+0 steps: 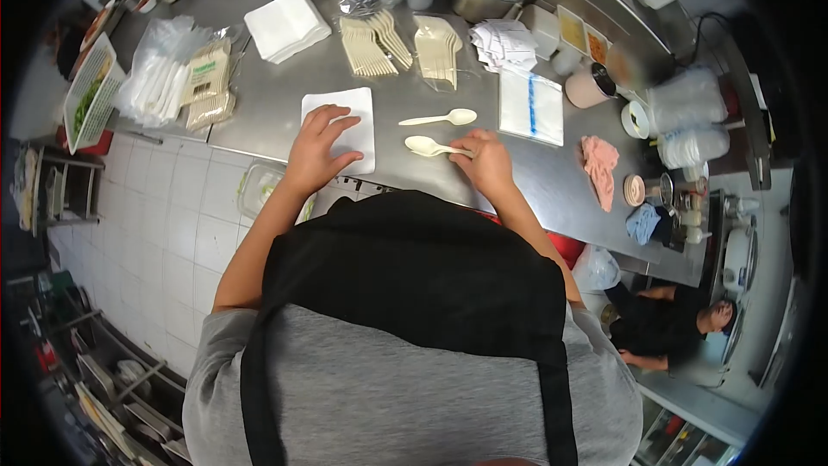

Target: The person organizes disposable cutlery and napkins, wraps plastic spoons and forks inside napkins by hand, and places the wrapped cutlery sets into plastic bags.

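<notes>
My right hand [489, 161] is closed on the handle of a cream plastic spoon [423, 146], low over the steel table; whether a second utensil lies under it I cannot tell. Just beyond it lies another cream spoon [448, 117], bowl to the right. My left hand [321, 151] is open, thumb and fingers apart, over a white paper rectangle [358, 129] that looks like a napkin or paper sleeve. Farther back are bundles of plastic forks [366, 47] and a bagged bundle of cream utensils [436, 50].
A stack of white napkins [286, 26] lies at the back left, near plastic bags [164, 69]. To the right are a blue-striped white packet [531, 108], a pink cloth [598, 171] and containers. Another person [660, 328] is at the lower right. The steel table's front edge [250, 152] runs before me.
</notes>
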Tool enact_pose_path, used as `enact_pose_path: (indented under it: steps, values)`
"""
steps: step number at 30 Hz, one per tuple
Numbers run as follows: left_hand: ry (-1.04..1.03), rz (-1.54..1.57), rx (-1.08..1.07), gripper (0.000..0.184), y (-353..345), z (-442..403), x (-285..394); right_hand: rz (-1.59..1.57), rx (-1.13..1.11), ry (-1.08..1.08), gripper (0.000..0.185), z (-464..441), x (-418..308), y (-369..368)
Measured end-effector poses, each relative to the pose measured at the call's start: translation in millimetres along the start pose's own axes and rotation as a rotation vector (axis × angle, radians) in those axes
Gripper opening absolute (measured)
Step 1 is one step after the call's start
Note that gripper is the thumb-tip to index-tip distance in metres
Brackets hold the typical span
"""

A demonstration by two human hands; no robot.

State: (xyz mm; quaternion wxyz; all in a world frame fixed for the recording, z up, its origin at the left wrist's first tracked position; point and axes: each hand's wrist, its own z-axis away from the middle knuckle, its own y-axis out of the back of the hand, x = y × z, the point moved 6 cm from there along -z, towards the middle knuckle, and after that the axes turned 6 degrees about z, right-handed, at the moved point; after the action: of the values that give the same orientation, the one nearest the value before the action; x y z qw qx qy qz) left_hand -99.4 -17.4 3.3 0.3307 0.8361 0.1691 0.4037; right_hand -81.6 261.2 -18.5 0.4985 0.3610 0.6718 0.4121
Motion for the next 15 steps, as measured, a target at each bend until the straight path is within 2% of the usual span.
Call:
enact_pose_path:
  steps: [8, 15]
  values:
    - [0.048, -0.127, -0.118, 0.05, 11.3, 54.4, -18.9, -0.019, -0.011, 0.097, 0.016, -11.3, -0.3, -11.7]
    - [0.01, -0.133, -0.104, 0.046, 17.4, 71.1, -38.2, -0.101, -0.008, 0.306, 0.013, -74.1, -98.0, -30.5]
